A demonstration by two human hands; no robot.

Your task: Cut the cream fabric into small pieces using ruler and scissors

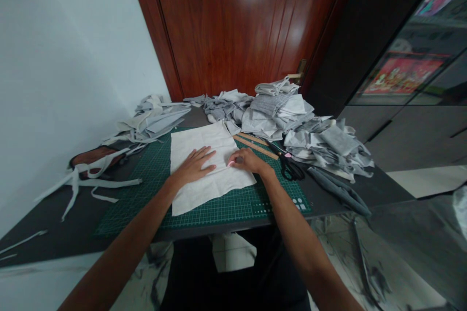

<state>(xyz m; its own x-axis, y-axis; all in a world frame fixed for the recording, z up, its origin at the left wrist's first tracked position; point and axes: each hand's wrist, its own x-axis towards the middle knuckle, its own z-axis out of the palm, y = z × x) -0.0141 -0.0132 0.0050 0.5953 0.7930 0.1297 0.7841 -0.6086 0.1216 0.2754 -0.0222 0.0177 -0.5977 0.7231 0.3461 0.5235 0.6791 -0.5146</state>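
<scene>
White cloth point(221, 178), one: lies beneath left hand point(195, 164), spread flat, gripping nothing, and right hand point(246, 161), pinching a small pink piece point(231, 163).

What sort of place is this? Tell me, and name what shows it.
Probably a cloth-cutting or sewing corner, perhaps in a home: a green cutting mat, black scissors and heaps of grey and white cloth point that way.
</scene>
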